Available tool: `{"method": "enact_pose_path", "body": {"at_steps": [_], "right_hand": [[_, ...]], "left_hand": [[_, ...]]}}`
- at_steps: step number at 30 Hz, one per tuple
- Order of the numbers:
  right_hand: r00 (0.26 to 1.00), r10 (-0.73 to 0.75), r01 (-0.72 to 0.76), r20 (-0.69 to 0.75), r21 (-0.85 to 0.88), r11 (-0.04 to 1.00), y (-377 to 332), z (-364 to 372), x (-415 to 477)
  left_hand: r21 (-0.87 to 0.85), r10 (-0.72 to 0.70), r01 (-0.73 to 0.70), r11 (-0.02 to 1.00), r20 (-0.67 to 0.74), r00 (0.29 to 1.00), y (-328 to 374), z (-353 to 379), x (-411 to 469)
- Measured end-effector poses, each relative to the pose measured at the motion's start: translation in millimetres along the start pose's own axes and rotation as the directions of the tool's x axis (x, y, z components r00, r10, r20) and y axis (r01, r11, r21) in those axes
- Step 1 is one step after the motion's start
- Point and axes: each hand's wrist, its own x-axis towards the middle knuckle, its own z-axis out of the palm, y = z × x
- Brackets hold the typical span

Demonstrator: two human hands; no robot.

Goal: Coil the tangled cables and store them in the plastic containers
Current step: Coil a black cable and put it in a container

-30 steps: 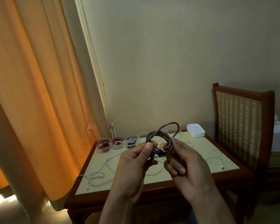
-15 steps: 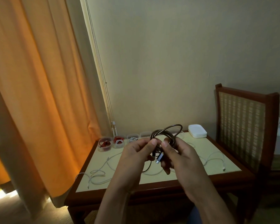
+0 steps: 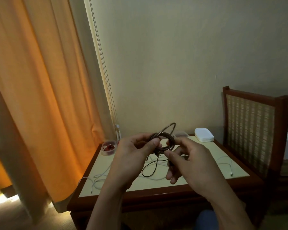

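A dark braided cable (image 3: 167,135) is wound into a coil that I hold up over the table. My left hand (image 3: 133,156) pinches the coil's left side between thumb and fingers. My right hand (image 3: 188,161) grips the coil's right side and the loose tail, which hangs down in a loop (image 3: 150,168). A clear plastic container (image 3: 108,147) with a red cable inside stands at the table's far left; another clear container (image 3: 181,133) shows behind the coil. Other containers are hidden by my hands. White cables (image 3: 100,177) lie loose on the tabletop.
The small wooden table (image 3: 156,194) has a pale top. A stack of white lids (image 3: 204,134) sits at its back right corner. A wooden chair (image 3: 251,130) stands to the right, an orange curtain (image 3: 40,97) to the left. Another white cable (image 3: 226,163) lies at the right.
My hands have drawn slightly apart, and the cable's tail now hangs lower in a longer loop beneath the coil. The view shifted a little.
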Motion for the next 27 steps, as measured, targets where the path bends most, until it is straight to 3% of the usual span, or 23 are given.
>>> {"method": "enact_pose_path", "body": {"at_steps": [4,7,11,16,21,27], "right_hand": [[0.97,-0.216,0.159,-0.113,-0.377,0.913,8.0,-2.2,0.6],[0.9,-0.392,0.251,-0.192,-0.508,0.824,16.8,-8.1,4.0],[0.827,-0.436,0.238,-0.354,-0.483,0.843,27.4,-14.3,7.2],[0.822,-0.324,0.178,-0.469,-0.328,0.928,34.4,-14.7,7.8],[0.827,-0.294,0.177,-0.479,-0.275,0.945,33.8,-14.6,5.5],[0.833,-0.308,0.201,-0.46,-0.267,0.943,35.6,-15.2,7.3]], "left_hand": [[-0.084,-0.028,0.019,0.996,-0.115,0.993,-5.8,6.4,-0.5],[-0.184,-0.075,0.033,0.982,-0.23,0.97,-11.8,2.4,3.1],[-0.164,-0.073,0.035,0.986,-0.235,0.969,-13.6,-0.5,3.5],[0.003,-0.135,0.136,0.991,-0.088,0.987,-13.1,0.8,3.2],[0.185,-0.188,0.175,0.967,0.052,0.981,-6.1,0.4,5.2],[0.185,-0.273,0.246,0.952,0.141,0.951,-11.2,-9.1,14.0]]}}
